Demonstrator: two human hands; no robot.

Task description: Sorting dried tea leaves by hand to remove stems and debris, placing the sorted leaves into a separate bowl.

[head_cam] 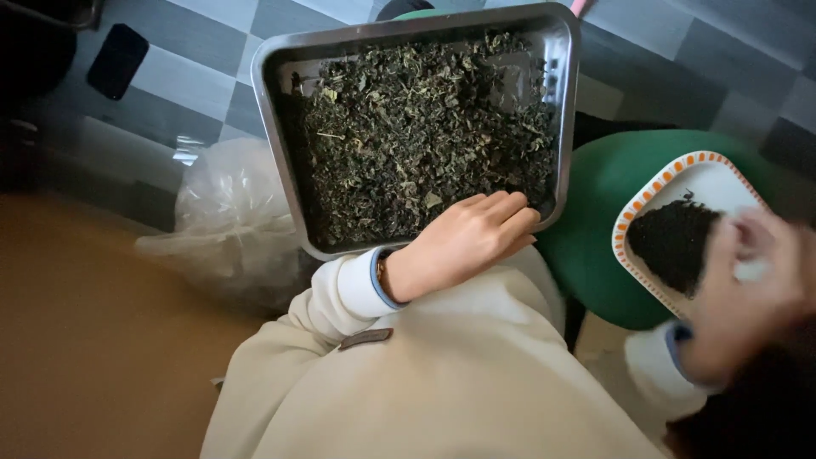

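The left hand (463,242) rests on the near rim of a rectangular grey metal tray (274,127), its fingers (503,212) close together and curled loosely over the edge, their tips touching the heap of dried, crumpled dark-green leaves (416,127) that fills the tray. Nothing is pinched between them — they simply lie against the leaves and the rim.

The right hand (748,293) is blurred; it hovers over the near side of a white oval plate with an orange-checked border (671,174), and whether its fingers are apart or pressed together cannot be told. Just beyond those fingers, on the plate, lies a small pile of darker, finer leaf bits (671,242). The plate sits on a round green seat (599,191), which lies between the two hands.

Beyond the left wrist, outward from the fingers, a crumpled clear plastic bag (229,217) rests beside the tray — on a grey-and-white checked floor (187,81).
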